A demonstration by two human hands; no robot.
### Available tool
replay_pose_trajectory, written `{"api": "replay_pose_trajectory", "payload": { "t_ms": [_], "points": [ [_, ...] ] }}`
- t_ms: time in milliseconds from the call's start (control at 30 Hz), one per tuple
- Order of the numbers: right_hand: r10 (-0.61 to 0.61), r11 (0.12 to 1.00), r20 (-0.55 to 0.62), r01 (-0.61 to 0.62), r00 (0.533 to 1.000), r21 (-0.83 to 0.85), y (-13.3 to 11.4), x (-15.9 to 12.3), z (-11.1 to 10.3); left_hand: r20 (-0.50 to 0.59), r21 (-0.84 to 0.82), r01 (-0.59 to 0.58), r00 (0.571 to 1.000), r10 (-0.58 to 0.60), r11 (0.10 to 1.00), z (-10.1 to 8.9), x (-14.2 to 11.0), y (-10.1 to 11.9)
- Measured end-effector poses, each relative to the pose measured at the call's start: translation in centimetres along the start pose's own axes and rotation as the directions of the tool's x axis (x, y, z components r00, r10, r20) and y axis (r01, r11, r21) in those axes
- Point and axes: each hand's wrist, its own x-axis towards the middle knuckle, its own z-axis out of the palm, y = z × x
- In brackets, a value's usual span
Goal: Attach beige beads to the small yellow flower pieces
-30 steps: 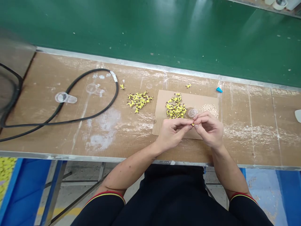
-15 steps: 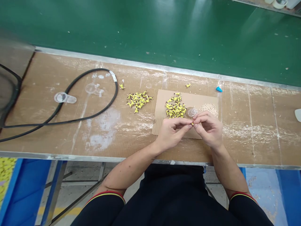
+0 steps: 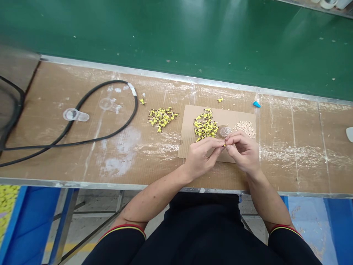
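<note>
Left hand (image 3: 201, 159) and right hand (image 3: 243, 151) curled inward, nearly meeting above the work, fingers bent and neither hand open. Between the thumb and forefinger tips of both hands, pinched tight, a tiny yellow part (image 3: 224, 145), too small to show which fingertips bear most of it. Left forearm (image 3: 154, 202) and right forearm (image 3: 268, 195) angled in toward the middle, elbows wide, out of dark sleeves with red-and-yellow trim (image 3: 121, 235).

Just beyond the fingertips, a round clear plastic cap (image 3: 224, 131). To its left, a heap of small yellow-and-black parts (image 3: 205, 125); to its right, a pile of pale beige granules (image 3: 245, 129), both on a cardboard sheet (image 3: 187, 147) partly under the hands.

Farther left on the brown corrugated bench top (image 3: 154, 162), a second yellow heap (image 3: 162, 119), with a few stray yellow parts (image 3: 220, 99) above the sheet. Near the sheet's upper right corner, a blue plastic wedge (image 3: 256, 104). Out to the left, a looped black cable (image 3: 82, 141) with a white tape band (image 3: 131, 88), around two clear plastic pieces (image 3: 75, 115). Past the bench's aluminium edge strip (image 3: 165, 78), a green conveyor belt (image 3: 176, 36).
</note>
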Motion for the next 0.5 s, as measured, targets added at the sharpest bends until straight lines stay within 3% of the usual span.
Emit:
{"api": "replay_pose_trajectory", "payload": {
  "t_ms": [333, 500],
  "points": [
    [0.022, 1.0, 0.017, -0.022, 1.0, 0.002, 0.18, -0.12, -0.02, 0.043, 0.006, 0.086, 0.995, -0.086, 0.996, -0.12, 0.01, 0.24],
    [0.01, 1.0, 0.03, -0.011, 1.0, 0.026, 0.11, -0.17, -0.09, 0.061, -0.088, 0.172, 0.984, -0.167, 0.981, -0.31, 0.22, 0.46]
  ]
}}
